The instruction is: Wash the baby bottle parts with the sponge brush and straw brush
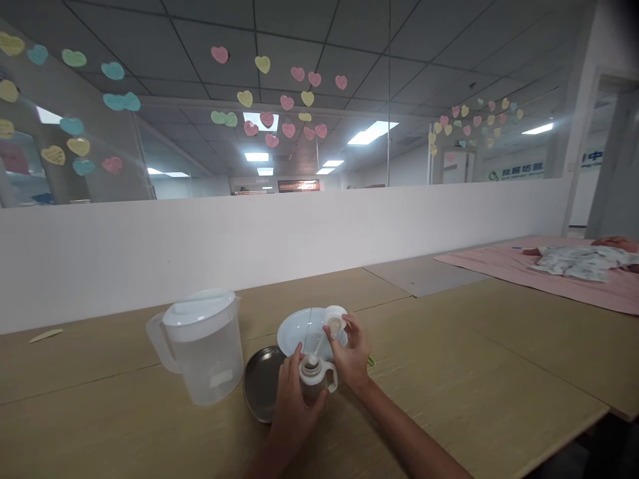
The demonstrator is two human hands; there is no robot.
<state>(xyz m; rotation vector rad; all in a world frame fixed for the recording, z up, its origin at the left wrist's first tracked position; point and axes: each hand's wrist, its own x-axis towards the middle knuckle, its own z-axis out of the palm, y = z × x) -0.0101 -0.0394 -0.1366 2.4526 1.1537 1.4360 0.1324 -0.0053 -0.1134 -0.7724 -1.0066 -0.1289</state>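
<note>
Blue characters (pixel 522 170) are showing at upper right, too blurred to read surely; heart notes (pixel 267 120) are dotting glass (pixel 190 143) above a wooden table (pixel 449 352). At lower centre, the left hand (pixel 293 399) is gripping a handled bottle (pixel 312 382), the right hand (pixel 355 352) pinching a white cap (pixel 335 312).

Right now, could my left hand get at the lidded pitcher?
Probably not without letting go: your left hand is holding the bottle. Otherwise the pitcher looks close, with only a low metal dish between.

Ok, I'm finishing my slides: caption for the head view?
Left hand holds a bottle, right hand a cap, with a straw between; jug at left.
</note>
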